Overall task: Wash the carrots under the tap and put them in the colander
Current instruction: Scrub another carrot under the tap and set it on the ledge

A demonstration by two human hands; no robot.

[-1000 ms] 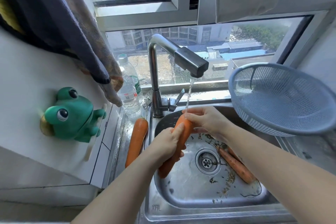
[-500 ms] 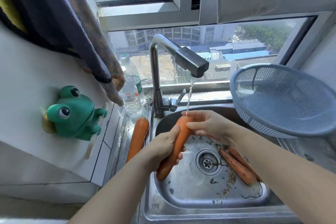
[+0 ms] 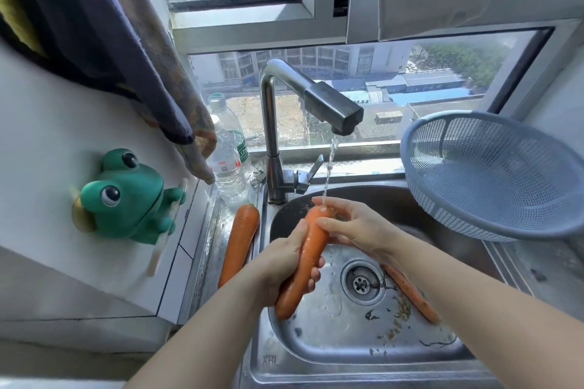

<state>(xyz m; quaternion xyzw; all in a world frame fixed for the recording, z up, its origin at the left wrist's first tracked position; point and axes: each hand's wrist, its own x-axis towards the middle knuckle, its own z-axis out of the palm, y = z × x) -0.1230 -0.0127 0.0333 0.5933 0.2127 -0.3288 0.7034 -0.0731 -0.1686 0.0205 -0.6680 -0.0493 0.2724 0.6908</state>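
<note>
Left hand (image 3: 284, 259): reaches in from the lower edge over the sink (image 3: 271, 360). Fingers and thumb are wrapped tight round the lower half of the held carrot (image 3: 311, 240), with the thumb lying up along its near side.
Right hand (image 3: 357, 227): comes in from the right with the wrist bent. Its fingers curve over the carrot's top end and the thumb tip presses its side, a light cupping hold.
Held carrot: thick, orange, wet and glossy. It is tilted, blunt top up and away, narrow tip down toward the viewer, above the basin just left of the drain (image 3: 363, 283).
Water (image 3: 328, 167): a thin stream from the tap (image 3: 331, 107) lands on the carrot's top end and the right fingers.
Other carrots: 1 ledge carrot (image 3: 240, 240) lies on the steel ledge left of the basin. 1 basin carrot (image 3: 410, 290) lies right of the drain, partly hidden by the right forearm.
Colander (image 3: 493, 174): blue-grey plastic mesh, tilted toward the viewer, right of the sink, well apart from the held carrot.
Basin floor: wet steel with dark scraps scattered round the drain.
</note>
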